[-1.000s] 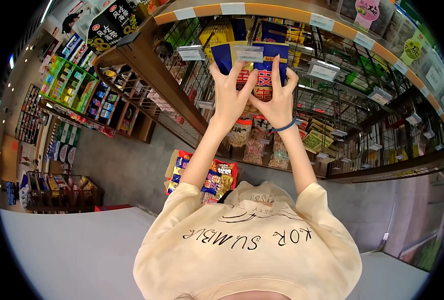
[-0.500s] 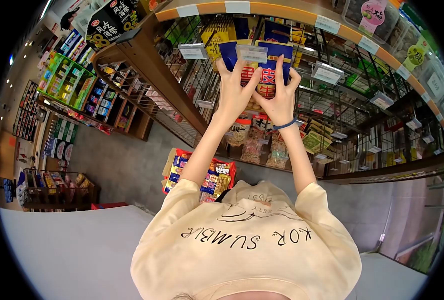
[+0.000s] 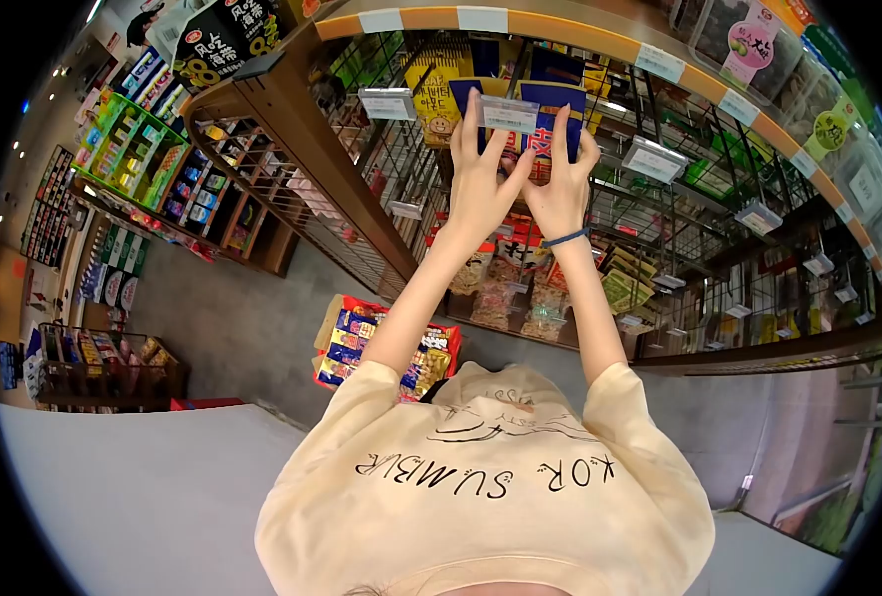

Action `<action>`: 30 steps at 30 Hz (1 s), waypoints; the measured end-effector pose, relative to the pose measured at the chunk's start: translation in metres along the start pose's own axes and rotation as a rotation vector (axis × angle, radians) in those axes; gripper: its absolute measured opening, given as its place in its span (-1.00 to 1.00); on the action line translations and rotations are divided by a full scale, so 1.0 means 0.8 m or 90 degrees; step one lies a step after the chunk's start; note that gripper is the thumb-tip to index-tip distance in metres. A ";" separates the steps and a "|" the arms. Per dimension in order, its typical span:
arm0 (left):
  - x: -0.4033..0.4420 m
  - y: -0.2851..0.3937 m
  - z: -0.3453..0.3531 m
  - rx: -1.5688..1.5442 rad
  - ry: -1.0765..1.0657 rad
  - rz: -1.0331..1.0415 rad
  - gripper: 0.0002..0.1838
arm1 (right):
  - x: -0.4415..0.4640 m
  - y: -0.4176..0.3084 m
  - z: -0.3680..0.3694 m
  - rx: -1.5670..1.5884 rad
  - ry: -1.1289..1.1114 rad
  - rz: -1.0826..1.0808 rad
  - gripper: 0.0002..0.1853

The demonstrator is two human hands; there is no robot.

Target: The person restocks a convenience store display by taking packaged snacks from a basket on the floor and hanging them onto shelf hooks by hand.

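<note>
The left hand (image 3: 479, 189) and right hand (image 3: 558, 199) touched the pack (image 3: 554, 92) behind the tag (image 3: 508, 115), fingers spread; light, even pressure suited best.

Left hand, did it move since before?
Yes. The left hand has shifted right, farther from the price label just left of the yellow bag.
</note>
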State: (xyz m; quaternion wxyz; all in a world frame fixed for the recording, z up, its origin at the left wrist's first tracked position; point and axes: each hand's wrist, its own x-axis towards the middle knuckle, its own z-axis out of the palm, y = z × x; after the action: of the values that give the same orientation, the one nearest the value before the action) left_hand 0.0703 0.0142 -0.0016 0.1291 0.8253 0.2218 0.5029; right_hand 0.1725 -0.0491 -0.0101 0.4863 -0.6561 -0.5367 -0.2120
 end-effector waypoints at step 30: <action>0.056 -0.054 0.047 0.075 -0.094 0.010 -0.34 | 0.039 0.042 0.016 0.012 -0.133 0.067 0.05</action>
State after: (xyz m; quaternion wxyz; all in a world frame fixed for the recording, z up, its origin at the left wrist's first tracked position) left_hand 0.1115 0.0742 -0.0031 0.0926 0.8683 0.2339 0.4276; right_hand 0.2104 -0.0206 -0.0045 0.4441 -0.6972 -0.5514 -0.1120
